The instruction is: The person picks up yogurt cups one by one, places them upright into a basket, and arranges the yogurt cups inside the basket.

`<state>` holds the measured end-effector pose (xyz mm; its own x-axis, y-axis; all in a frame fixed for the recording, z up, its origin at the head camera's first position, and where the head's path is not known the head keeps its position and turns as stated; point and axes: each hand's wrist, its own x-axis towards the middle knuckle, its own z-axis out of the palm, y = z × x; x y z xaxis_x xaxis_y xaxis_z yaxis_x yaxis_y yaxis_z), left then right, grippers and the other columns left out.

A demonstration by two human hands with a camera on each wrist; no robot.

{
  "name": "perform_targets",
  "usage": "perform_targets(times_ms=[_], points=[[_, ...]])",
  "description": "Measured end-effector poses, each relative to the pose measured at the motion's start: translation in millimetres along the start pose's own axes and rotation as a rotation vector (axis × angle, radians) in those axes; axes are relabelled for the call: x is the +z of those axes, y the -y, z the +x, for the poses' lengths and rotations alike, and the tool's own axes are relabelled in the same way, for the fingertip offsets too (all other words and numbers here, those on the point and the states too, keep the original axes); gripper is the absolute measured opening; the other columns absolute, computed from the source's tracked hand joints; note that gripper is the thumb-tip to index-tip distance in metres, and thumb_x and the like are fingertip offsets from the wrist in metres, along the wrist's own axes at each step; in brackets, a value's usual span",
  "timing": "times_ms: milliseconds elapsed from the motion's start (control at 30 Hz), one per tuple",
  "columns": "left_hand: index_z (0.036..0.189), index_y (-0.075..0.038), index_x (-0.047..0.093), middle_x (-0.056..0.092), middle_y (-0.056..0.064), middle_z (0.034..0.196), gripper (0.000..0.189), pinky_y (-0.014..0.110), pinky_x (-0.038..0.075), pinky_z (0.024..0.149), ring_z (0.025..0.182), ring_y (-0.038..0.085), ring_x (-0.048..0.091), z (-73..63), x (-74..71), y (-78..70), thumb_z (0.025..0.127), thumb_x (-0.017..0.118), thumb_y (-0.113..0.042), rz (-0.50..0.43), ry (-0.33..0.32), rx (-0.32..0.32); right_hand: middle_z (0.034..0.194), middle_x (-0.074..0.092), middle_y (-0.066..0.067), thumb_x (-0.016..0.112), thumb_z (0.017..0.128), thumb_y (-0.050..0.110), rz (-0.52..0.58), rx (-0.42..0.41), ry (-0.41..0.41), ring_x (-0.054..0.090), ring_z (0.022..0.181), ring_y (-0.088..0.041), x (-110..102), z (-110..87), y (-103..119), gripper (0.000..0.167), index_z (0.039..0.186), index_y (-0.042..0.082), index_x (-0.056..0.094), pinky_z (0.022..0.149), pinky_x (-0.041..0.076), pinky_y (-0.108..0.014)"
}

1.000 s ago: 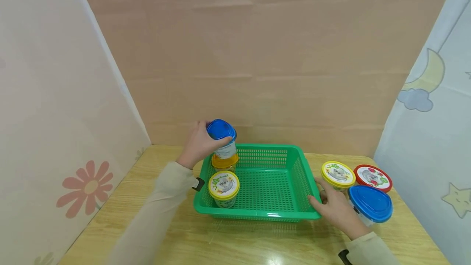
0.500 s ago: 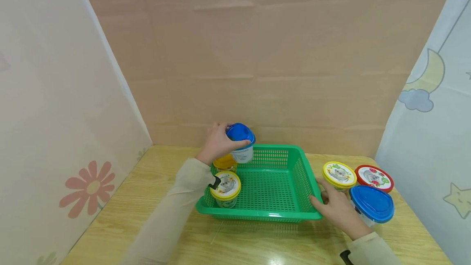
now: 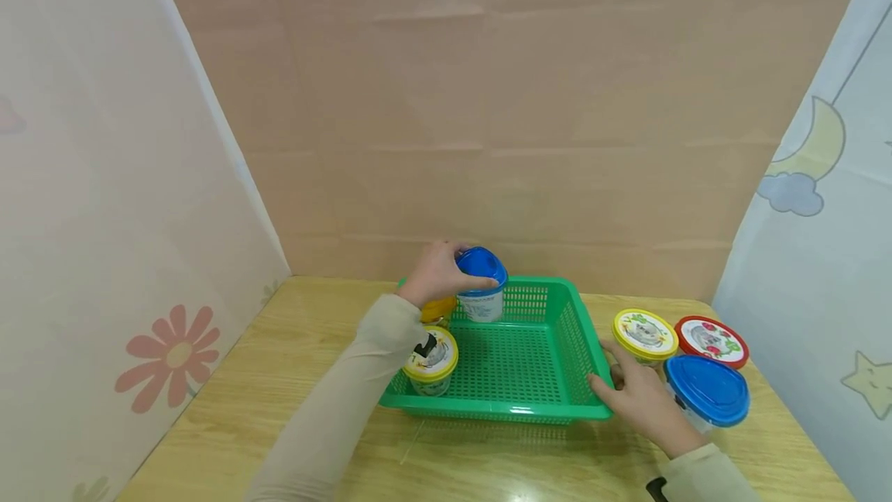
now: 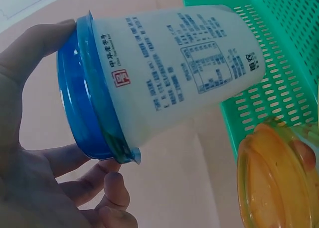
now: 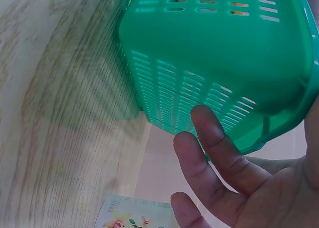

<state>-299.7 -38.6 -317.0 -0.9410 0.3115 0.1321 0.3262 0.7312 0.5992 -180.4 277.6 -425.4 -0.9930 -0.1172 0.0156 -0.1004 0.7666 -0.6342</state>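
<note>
Over the back of the green basket, my left hand grips a white plastic tub with a blue lid by its lid, thumb on the near side. Printed text covers the tub's white side in the left wrist view. My right hand holds the basket's right rim, thumb over the top and fingers against the outer wall. At the basket's left end sit a yellow-lidded tub and an orange-lidded tub, the latter partly hidden by my left hand and sleeve.
Right of the basket, on the wooden table, stand a yellow-lidded tub, a red-lidded tub and a blue-lidded tub, close together. A beige backdrop rises behind the table, with patterned cloth walls at both sides.
My left hand has carried the blue-lidded tub to the right and a little lower, from above the orange-lidded tub to over the basket's back middle. The right hand stays on the rim.
</note>
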Motion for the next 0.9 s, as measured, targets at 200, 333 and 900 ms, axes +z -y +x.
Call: perform_targets(times_ms=[200,333,900], points=[[0.140,-0.011,0.058,0.056,0.010,0.138,0.080,0.048,0.051,0.096,0.127,0.031,0.050,7.4,8.8,-1.5,0.077,0.082,-0.054,0.038,0.031,0.003,0.107,0.072,-0.018,0.066,0.096,0.031,0.003,0.008,0.004,0.070,0.088,-0.023,-1.4,0.0,-0.8,0.069,0.149,0.001,0.034,0.070,0.057,-0.039],[0.135,-0.007,0.060,0.060,0.010,0.133,0.077,0.045,0.053,0.093,0.121,0.030,0.057,10.4,15.5,-1.7,0.076,0.083,-0.052,0.052,0.051,-0.017,0.106,0.072,-0.018,0.066,0.096,0.032,-0.003,0.015,0.002,0.070,0.089,-0.023,-1.6,0.1,-1.3,0.069,0.149,0.001,0.034,0.070,0.057,-0.039],[0.140,-0.007,0.057,0.057,0.011,0.137,0.083,0.048,0.049,0.097,0.129,0.034,0.047,13.7,37.3,13.2,0.075,0.084,-0.052,0.074,0.122,-0.131,0.103,0.073,-0.013,0.066,0.096,0.031,0.012,0.005,-0.006,0.069,0.084,-0.016,1.8,-1.4,-1.6,0.066,0.148,0.003,0.036,0.067,0.054,-0.032]])
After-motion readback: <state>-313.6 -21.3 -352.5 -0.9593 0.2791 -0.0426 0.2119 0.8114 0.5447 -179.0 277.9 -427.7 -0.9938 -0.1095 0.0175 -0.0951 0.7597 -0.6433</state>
